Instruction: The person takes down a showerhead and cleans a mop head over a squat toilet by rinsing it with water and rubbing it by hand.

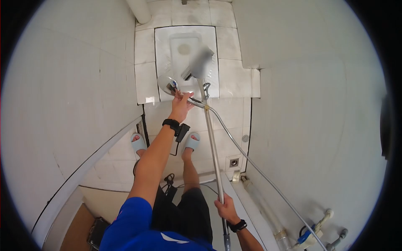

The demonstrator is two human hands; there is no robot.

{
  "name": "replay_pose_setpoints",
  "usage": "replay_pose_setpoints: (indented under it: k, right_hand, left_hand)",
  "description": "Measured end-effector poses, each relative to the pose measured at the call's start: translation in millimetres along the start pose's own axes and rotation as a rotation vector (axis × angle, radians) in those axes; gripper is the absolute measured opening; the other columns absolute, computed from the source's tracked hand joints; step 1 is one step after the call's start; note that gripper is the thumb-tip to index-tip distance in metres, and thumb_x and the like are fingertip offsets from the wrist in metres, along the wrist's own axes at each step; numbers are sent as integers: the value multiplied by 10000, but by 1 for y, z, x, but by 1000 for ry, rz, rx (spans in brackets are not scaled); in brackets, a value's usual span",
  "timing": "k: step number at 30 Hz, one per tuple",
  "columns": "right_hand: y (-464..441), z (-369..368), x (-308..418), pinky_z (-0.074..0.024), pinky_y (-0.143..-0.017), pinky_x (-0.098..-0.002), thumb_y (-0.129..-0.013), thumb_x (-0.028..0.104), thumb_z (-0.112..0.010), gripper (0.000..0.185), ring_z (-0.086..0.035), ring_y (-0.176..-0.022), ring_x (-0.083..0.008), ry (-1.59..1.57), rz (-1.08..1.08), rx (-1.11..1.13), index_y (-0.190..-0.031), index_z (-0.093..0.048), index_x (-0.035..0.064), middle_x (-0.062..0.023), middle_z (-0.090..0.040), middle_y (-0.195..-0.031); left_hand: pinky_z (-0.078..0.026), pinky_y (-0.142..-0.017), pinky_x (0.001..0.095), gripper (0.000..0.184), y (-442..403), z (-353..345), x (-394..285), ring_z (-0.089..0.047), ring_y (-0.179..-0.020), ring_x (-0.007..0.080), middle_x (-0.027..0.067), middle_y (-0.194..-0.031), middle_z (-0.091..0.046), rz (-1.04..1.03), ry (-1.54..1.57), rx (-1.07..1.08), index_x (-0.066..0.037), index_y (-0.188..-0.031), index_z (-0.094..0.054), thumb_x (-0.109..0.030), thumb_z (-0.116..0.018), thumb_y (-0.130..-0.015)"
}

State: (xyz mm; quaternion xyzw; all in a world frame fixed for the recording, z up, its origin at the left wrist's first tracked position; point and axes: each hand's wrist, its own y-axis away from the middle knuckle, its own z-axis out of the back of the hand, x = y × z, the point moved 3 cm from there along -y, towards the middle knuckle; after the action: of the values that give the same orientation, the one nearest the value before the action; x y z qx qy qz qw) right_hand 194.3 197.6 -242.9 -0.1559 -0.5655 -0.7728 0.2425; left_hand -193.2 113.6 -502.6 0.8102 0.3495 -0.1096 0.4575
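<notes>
My left hand [181, 107] is closed around the handle of a chrome shower head [168, 85], whose round head points to the left over the near edge of the white squat toilet [163, 46]. A metal hose [247, 158] runs from the handle down to the lower right. My right hand [226, 208] grips a long metal pole [213, 146] near its lower end. The pole's far end reaches over the toilet, where a blurred grey patch hides its tip. Pole and hose cross just right of my left hand.
Pale walls stand on both sides of the tiled floor [232, 113]. A floor drain [234, 162] lies right of the pole. Pipes and a blue-handled valve [305, 237] are at the lower right. A white pipe [140, 10] stands at the top left.
</notes>
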Motion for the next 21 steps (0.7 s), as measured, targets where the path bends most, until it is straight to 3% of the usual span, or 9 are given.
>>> replay_pose_setpoints:
  k: [3, 4, 5, 8, 10, 13, 16, 19, 21]
  right_hand:
    - [-33, 5, -30, -446, -556, -360, -814, 108, -586, 118, -553, -575, -251, -80, -65, 18, -829, -522, 10, -115, -536, -626]
    - [-45, 3, -38, -369, -475, -273, -815, 104, -614, 116, -443, -507, -97, -68, 30, -30, -809, -511, 51, 17, -460, -581]
    - [-58, -3, -53, -369, -475, -273, -815, 104, -614, 116, -443, -507, -97, -69, 36, -27, -809, -511, 51, 17, -460, -581]
    - [-94, -20, -94, -390, -478, -314, -820, 90, -598, 104, -475, -483, -165, 96, 163, -127, -816, -512, 32, -39, -487, -568]
    - [-105, -35, -115, -443, -545, -419, -822, 108, -579, 134, -587, -590, -363, 131, 148, -177, -844, -506, -2, -193, -548, -626]
    - [-99, -47, -151, -438, -530, -428, -836, 116, -576, 135, -588, -594, -395, 121, 21, -161, -832, -499, 5, -190, -548, -609]
    - [-84, -57, -193, -438, -513, -453, -856, 117, -570, 139, -581, -600, -429, 132, 26, -181, -841, -481, 10, -210, -550, -604]
    - [-73, -63, -223, -438, -522, -486, -864, 112, -562, 140, -584, -622, -446, 161, 12, -208, -850, -466, 10, -228, -559, -615]
    - [-70, -67, -240, -437, -530, -504, -865, 108, -556, 137, -587, -634, -453, 173, -6, -206, -857, -460, 10, -236, -565, -622]
  left_hand:
    - [-458, -964, 521, 131, -6, 1, -5, -586, -1078, 272, 125, -1221, -581, 8, 54, 2, -148, -1018, -501, -177, -597, -934]
    - [-455, -966, 525, 142, -8, 2, -4, -588, -1075, 273, 125, -1216, -586, 10, 25, 5, -147, -1030, -497, -186, -597, -936]
    - [-453, -968, 529, 154, -11, 5, -2, -590, -1072, 274, 126, -1211, -591, 18, -6, 6, -147, -1042, -493, -195, -596, -937]
    - [-486, -907, 485, 193, -11, 7, 0, -602, -1027, 229, 81, -1154, -588, 12, -58, 51, -145, -1036, -481, -202, -623, -917]
    - [-493, -896, 482, 212, -17, 12, 1, -607, -1008, 222, 82, -1137, -591, 9, -85, 42, -144, -1045, -481, -211, -632, -913]
    - [-511, -858, 466, 271, -23, 18, 4, -622, -943, 204, 85, -1089, -600, 6, -157, 26, -133, -1061, -474, -227, -665, -893]
    - [-496, -878, 482, 279, -12, 10, 13, -611, -970, 260, 120, -1143, -606, -33, -173, -9, -117, -977, -448, -256, -675, -891]
    - [-532, -814, 438, 346, 0, -4, 20, -643, -863, 231, 112, -1071, -615, -84, -193, 7, -90, -996, -428, -273, -694, -871]
    - [-533, -826, 441, 363, 3, -7, 26, -644, -879, 243, 126, -1084, -615, -87, -198, 37, -91, -987, -411, -279, -698, -868]
